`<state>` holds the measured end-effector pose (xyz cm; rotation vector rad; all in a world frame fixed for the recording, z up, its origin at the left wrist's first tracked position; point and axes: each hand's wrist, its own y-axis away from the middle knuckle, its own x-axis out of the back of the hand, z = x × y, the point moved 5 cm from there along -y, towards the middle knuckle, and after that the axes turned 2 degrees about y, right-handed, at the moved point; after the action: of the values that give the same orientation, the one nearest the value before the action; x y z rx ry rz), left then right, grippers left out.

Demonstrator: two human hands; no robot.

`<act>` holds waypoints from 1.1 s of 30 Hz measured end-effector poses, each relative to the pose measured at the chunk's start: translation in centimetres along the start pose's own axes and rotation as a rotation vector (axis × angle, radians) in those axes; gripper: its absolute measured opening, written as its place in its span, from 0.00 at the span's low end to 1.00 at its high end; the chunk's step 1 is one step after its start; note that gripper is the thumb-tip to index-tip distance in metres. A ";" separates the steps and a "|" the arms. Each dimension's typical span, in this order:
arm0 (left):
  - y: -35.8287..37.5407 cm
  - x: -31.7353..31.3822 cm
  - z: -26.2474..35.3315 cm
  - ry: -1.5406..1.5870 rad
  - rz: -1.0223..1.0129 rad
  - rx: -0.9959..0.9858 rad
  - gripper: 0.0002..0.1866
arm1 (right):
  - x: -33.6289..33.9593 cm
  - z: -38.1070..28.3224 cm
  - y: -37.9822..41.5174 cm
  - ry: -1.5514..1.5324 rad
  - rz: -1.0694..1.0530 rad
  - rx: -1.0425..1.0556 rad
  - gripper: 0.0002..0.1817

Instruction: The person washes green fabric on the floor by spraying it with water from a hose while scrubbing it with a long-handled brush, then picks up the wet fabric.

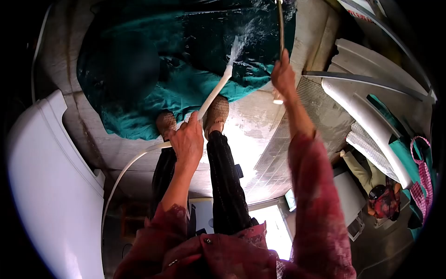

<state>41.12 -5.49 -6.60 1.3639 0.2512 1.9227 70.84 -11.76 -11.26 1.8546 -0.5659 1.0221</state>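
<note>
Holding hose (217, 90) with left hand (188, 142) curled closed around it, spraying water (236, 49) onto green cloth (186, 95) on floor (255, 104); gripping stick (281, 32) in closed right hand (283, 76); possibly risking slipping, from standing at wet cloth's edge, or soaking shoes (217, 111), from aiming too near

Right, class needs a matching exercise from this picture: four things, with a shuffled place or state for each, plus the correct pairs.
Things:
1. Cream ribbed flexible hose
2. Thin straight brown stick
3. Wet green cloth
4. Smooth white curved panel

Places and states:
A. gripped in the right hand
B. spread on the floor
C. at the picture's left side
D. in the left hand, spraying water

Pairs: 1-D, 2-A, 3-B, 4-C
</note>
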 end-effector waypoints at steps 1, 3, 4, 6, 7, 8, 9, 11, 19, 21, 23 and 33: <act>0.0 0.0 0.8 0.015 -0.002 -0.014 0.14 | 1.6 0.8 1.2 -0.003 -0.004 0.007 0.25; -0.2 -0.6 0.0 0.000 -0.089 0.057 0.15 | 1.9 1.7 7.2 -0.085 0.050 0.126 0.24; -0.3 -0.5 0.2 0.013 -0.078 0.054 0.15 | 1.4 2.4 11.2 -0.059 -0.003 0.082 0.25; -0.2 -0.8 -0.1 0.027 -0.085 0.058 0.15 | 0.5 3.8 19.4 0.000 -0.113 -0.002 0.28; -0.1 -1.1 -0.3 0.039 -0.089 0.065 0.15 | -0.5 4.4 22.0 0.001 -0.204 -0.059 0.29; -0.2 -1.1 -0.2 0.040 -0.087 0.072 0.15 | -1.7 4.8 21.1 0.003 -0.209 -0.054 0.29; -0.1 -0.8 0.1 0.026 -0.095 0.064 0.16 | -2.8 4.9 19.3 -0.004 -0.146 -0.007 0.29; 0.3 -0.7 0.2 0.003 -0.112 0.055 0.16 | -3.5 4.3 12.8 -0.015 -0.098 -0.001 0.30; 0.2 -1.6 0.2 0.027 -0.040 -0.001 0.16 | 2.0 2.2 11.6 -0.046 0.039 0.074 0.25; 0.6 -1.7 -0.2 0.026 -0.054 0.015 0.16 | -0.2 3.8 19.1 -0.059 -0.033 0.086 0.28; 0.5 -1.2 -0.1 0.056 0.012 -0.002 0.16 | -2.3 4.6 23.1 -0.078 -0.125 0.040 0.30; 0.1 0.6 -0.1 0.046 -0.052 0.018 0.14 | 4.8 2.6 3.8 0.016 0.041 0.131 0.19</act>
<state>40.86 -5.13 -6.14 1.3129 0.3245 1.9146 71.78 -15.70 -6.00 1.9541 -0.5404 1.1228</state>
